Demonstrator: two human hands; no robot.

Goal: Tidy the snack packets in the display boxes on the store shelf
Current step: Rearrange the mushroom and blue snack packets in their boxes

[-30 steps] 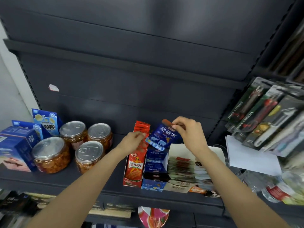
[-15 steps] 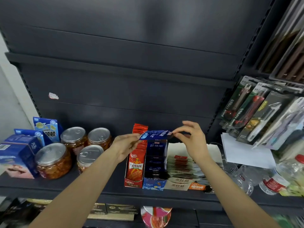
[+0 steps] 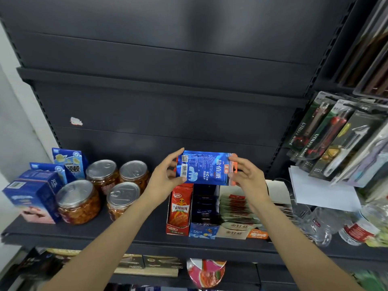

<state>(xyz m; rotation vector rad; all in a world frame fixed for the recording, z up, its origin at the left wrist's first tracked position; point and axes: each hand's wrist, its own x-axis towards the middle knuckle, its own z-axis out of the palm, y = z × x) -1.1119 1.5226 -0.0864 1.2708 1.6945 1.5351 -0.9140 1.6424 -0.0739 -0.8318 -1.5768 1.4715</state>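
Both hands hold one blue snack packet (image 3: 204, 168) up in front of the dark back panel, above the display boxes and clear of them. Left hand (image 3: 165, 177) pinches the packet's left end, thumb at the lower edge near the barcode, fingers curled behind the upper corner. Right hand (image 3: 245, 177) pinches the right end at the orange hang tab, fingertips on its face. Packet is turned sideways, print running vertically, roughly level. Below it on the shelf (image 3: 134, 238), toward the right half and touching the front edge, three display boxes stand side by side touching: red display box (image 3: 178, 208) on the left with red packets upright, blue display box (image 3: 202, 215) in the middle directly under the held packet, white display box (image 3: 237, 213) on the right with flat packets overlapping toward the front. Left half of the shelf: four clear jars (image 3: 100, 190) with metal pull-tab lids in a cluster, then blue cartons (image 3: 35, 196) at the left end, one near the front edge. Right end: clear plastic bottles (image 3: 336, 225), white paper sheet (image 3: 321, 192) leaning behind. Carded utility knives (image 3: 327, 139) hang on the adjoining rack at right. More goods on the lower shelf, blurred.
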